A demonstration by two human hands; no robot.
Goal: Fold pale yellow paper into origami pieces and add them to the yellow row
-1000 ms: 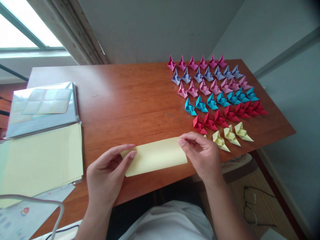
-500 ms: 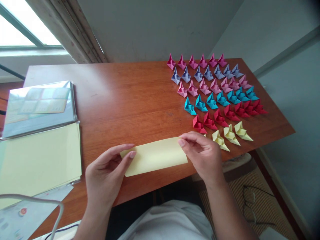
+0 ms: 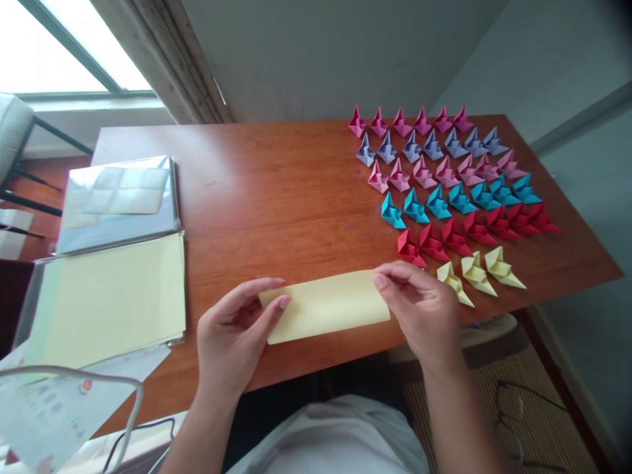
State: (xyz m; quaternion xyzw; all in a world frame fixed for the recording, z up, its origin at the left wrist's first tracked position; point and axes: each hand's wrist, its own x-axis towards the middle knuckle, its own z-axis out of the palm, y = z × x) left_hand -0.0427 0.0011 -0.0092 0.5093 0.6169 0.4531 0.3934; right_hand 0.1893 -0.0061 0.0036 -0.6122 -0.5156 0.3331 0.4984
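A pale yellow strip of paper [image 3: 328,306] stretches between my two hands above the table's front part. My left hand [image 3: 237,329] pinches its left end between thumb and fingers. At the upper right corner, my right hand [image 3: 427,313] holds it the same way. Close beyond my right hand stand a few folded pale yellow paper pieces [image 3: 478,273], one partly behind the hand. Further back are rows of similar folded pieces: red [image 3: 457,238], turquoise [image 3: 438,203], pink [image 3: 447,172], lilac [image 3: 433,145] and magenta [image 3: 401,123].
On the left of the wooden table [image 3: 266,191] lie a stack of yellow paper sheets [image 3: 113,299] and a clear-covered folder [image 3: 118,230]. A grey cable or tube [image 3: 74,373] curves at the lower left. A chair [image 3: 17,138] stands by the window. Eyeglasses [image 3: 518,408] rest at the lower right.
The view has turned slightly left, so everything sits further right in the picture. Both hands keep the same hold on the yellow strip of paper.
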